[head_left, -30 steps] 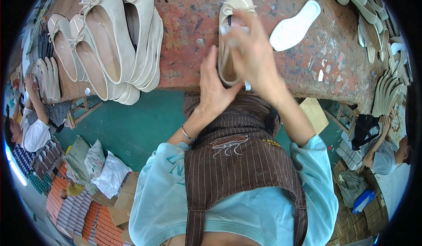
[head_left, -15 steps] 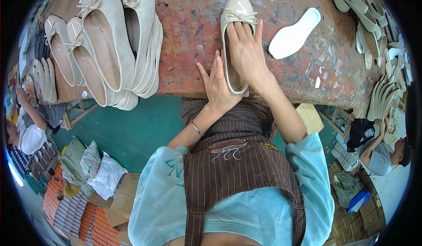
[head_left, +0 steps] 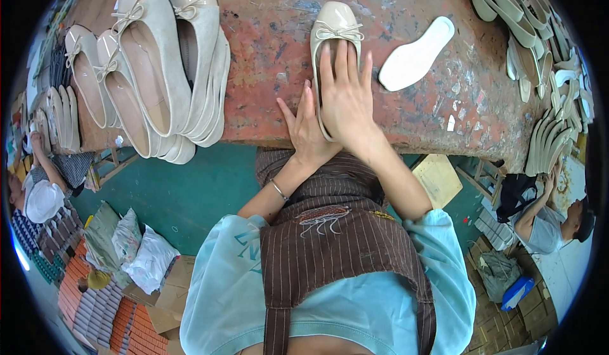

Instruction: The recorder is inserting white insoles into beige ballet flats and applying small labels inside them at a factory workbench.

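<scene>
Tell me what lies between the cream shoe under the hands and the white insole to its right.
Nothing: in the head view, only bare, stained reddish bench top separates the cream shoe from the white insole.

ballet flat (head_left: 336, 28): glossy cream patent-looking upper with a thin bow, smooth toe that catches the light
stacked flats (head_left: 162, 70): same shiny cream outsides, matt suede-like beige linings
insole (head_left: 415, 54): flat white, matt, soft foam or card look
workbench (head_left: 266, 57): rough, worn surface, rust-red and pitted, with pale flecks of paint or glue
apron (head_left: 342, 247): brown pinstriped woven cloth, matt
bracelet (head_left: 278, 190): thin, shiny, metal-like
floor (head_left: 184, 190): smooth teal painted finish
</scene>
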